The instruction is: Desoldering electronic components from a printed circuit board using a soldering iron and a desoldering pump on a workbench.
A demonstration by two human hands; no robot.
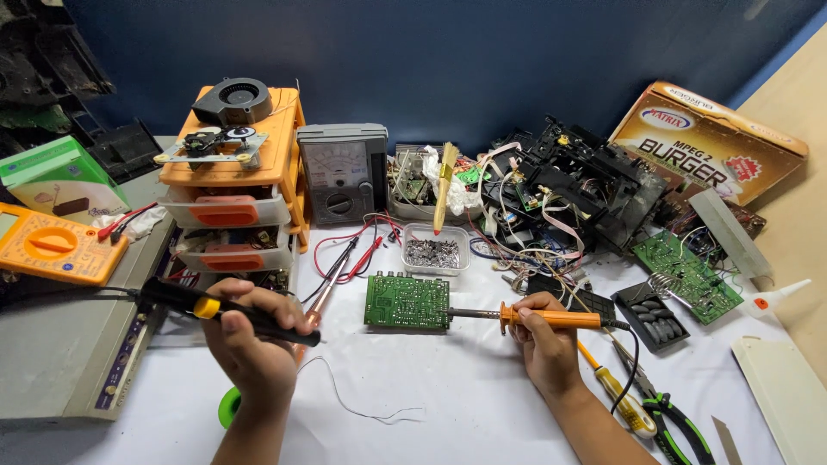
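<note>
My right hand (pixel 543 344) grips an orange-handled soldering iron (pixel 551 319). Its metal tip reaches left and touches the right edge of a green circuit board (pixel 407 301) lying flat on the white table. My left hand (pixel 250 349) is closed around a long black tool with a yellow band (pixel 181 300), held slanted, its tip pointing right toward the board but apart from it. A thin solder wire (pixel 362 409) trails over the table from under my left hand, and a green spool (pixel 228 405) peeks out beneath my wrist.
Behind stand an orange drawer unit with a fan on top (pixel 237 146), an analog meter (pixel 342 172), a clear tray of small parts (pixel 433 251) and a dismantled black mechanism (pixel 577 181). An orange multimeter (pixel 52 245) lies left. A second green board (pixel 689 275), a screwdriver (pixel 620 400) and pliers (pixel 680 426) lie right.
</note>
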